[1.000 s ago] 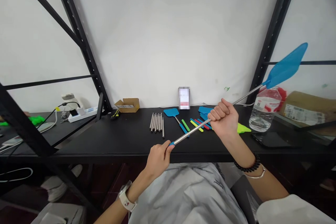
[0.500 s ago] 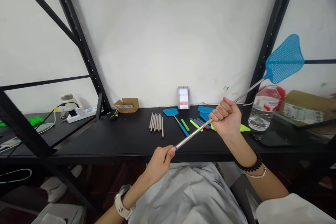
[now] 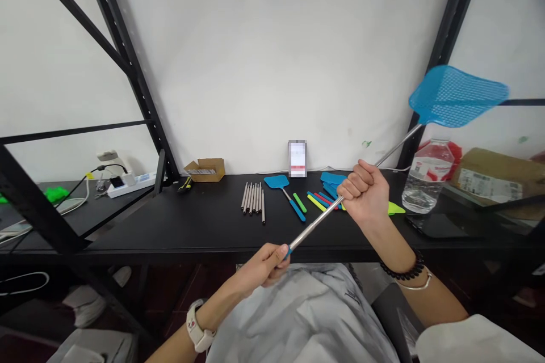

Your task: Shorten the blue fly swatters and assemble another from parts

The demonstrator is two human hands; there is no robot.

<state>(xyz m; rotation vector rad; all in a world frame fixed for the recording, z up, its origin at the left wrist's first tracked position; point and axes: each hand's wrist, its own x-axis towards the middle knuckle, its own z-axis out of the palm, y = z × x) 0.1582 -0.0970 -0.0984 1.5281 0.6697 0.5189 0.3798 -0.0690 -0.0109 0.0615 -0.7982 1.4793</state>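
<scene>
Both my hands hold a long telescopic metal fly swatter with a blue mesh head point(image 3: 455, 96), which rises to the upper right. My right hand point(image 3: 364, 195) is closed in a fist around its steel shaft point(image 3: 315, 228). My left hand point(image 3: 261, 267) pinches the blue-capped lower end point(image 3: 288, 252) with its fingertips. Beneath my right hand, on the black tabletop point(image 3: 170, 227), lie several steel rods point(image 3: 254, 204), a small blue swatter head point(image 3: 276, 181) and several coloured plastic handles point(image 3: 317, 201). A lime green swatter head point(image 3: 395, 209) is partly hidden behind my right hand.
A water bottle point(image 3: 426, 178) and a cardboard parcel point(image 3: 489, 181) stand at right. A small cardboard box point(image 3: 204, 170), a blurred phone point(image 3: 297, 159) and a power strip point(image 3: 123, 186) stand further left. Black shelf uprights point(image 3: 443, 57) flank the white wall.
The swatter head has swung left and tilted flatter. My left hand has moved right and down, now holding the shaft's end by the fingertips. My right hand stays nearly still.
</scene>
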